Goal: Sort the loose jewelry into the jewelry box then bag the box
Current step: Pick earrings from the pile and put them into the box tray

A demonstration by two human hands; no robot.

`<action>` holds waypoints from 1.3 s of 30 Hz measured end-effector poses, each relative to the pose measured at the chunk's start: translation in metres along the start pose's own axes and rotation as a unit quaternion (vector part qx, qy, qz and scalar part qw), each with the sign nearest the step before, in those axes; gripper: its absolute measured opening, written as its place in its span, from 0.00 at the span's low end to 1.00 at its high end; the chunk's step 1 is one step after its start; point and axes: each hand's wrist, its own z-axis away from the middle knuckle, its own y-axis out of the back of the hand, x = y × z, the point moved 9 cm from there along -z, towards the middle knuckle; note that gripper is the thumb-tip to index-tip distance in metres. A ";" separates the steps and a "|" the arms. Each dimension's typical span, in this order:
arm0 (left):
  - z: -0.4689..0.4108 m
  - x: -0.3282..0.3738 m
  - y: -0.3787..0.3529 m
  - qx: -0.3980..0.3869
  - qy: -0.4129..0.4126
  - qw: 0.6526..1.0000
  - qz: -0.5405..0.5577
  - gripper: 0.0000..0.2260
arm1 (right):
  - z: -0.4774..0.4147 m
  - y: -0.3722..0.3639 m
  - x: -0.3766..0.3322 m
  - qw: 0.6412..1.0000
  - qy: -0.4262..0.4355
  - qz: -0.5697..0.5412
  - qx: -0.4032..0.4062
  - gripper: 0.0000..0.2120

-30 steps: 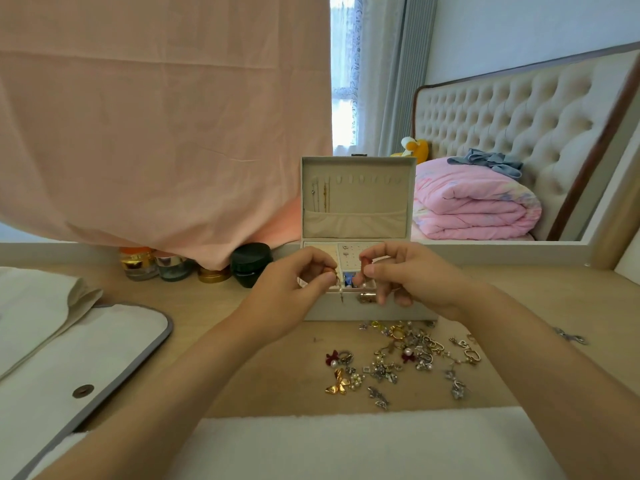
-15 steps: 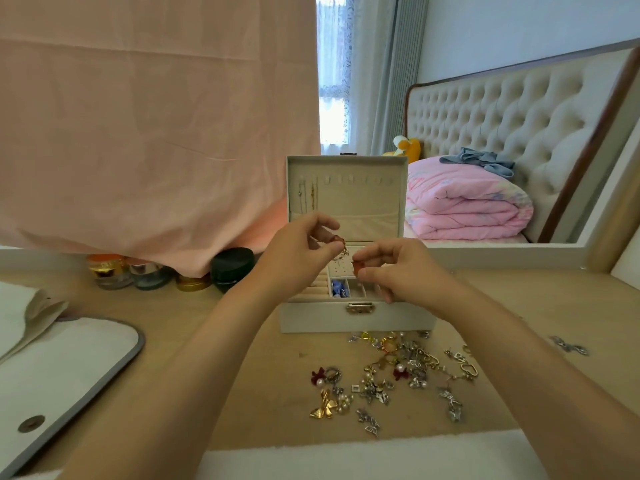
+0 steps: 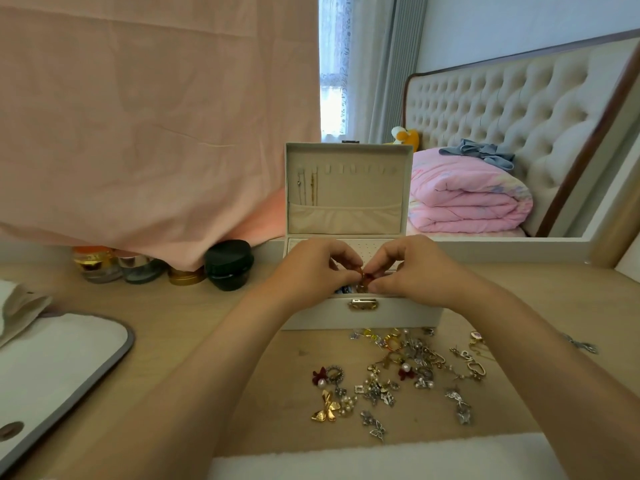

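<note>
A white jewelry box [image 3: 360, 318] stands open on the desk, its lid upright with two thin chains hanging inside. Over the box's tray, my left hand [image 3: 313, 271] and my right hand [image 3: 412, 271] meet fingertip to fingertip. Both pinch a small gold and red jewelry piece [image 3: 363, 277] between them. A pile of loose jewelry [image 3: 394, 372] lies on the wood in front of the box: a gold bow, red flowers, pearls and silver charms. A white bag with a grey rim and a snap [image 3: 52, 372] lies flat at the left.
Several small cosmetic jars, one black [image 3: 227, 265], line the back left under a hanging pink cloth. A white pad [image 3: 381, 459] lies along the near edge. One silver charm [image 3: 585, 346] sits apart at the far right. A mirror frame runs behind the box.
My hands parted and lifted half a second ago, the left one raising the small piece. Now they have come down and together again over the box tray, both pinching it.
</note>
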 end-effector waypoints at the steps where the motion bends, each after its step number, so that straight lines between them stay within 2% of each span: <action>1: 0.000 0.000 -0.002 -0.008 0.000 1.000 -0.008 0.08 | 0.000 0.000 0.000 1.000 0.002 0.000 0.000 0.09; 6: 0.002 0.003 -0.003 -0.009 -0.014 0.999 -0.029 0.11 | -0.001 -0.005 0.000 1.000 0.006 0.000 -0.006 0.10; 13: 0.000 0.005 0.001 0.008 -0.027 0.994 -0.109 0.05 | 0.000 -0.009 -0.002 1.000 -0.005 0.020 -0.012 0.07; 16: 0.000 0.002 -0.002 -0.003 -0.027 0.991 -0.128 0.07 | 0.001 -0.009 -0.001 0.998 -0.016 0.064 -0.017 0.04; 19: -0.001 0.000 -0.001 -0.002 -0.020 0.992 -0.127 0.09 | 0.000 -0.011 0.000 0.995 -0.020 0.095 -0.027 0.06; 28: 0.006 0.002 -0.003 -0.020 -0.036 0.990 -0.136 0.12 | 0.001 -0.008 -0.004 0.993 -0.005 0.117 0.024 0.01; 34: 0.010 0.005 -0.005 -0.017 -0.059 0.985 -0.162 0.10 | 0.004 -0.014 -0.010 0.987 0.018 0.159 -0.015 0.08; 39: 0.016 0.009 -0.003 -0.017 -0.056 0.982 -0.179 0.12 | 0.009 -0.009 -0.016 0.990 0.038 0.136 -0.013 0.06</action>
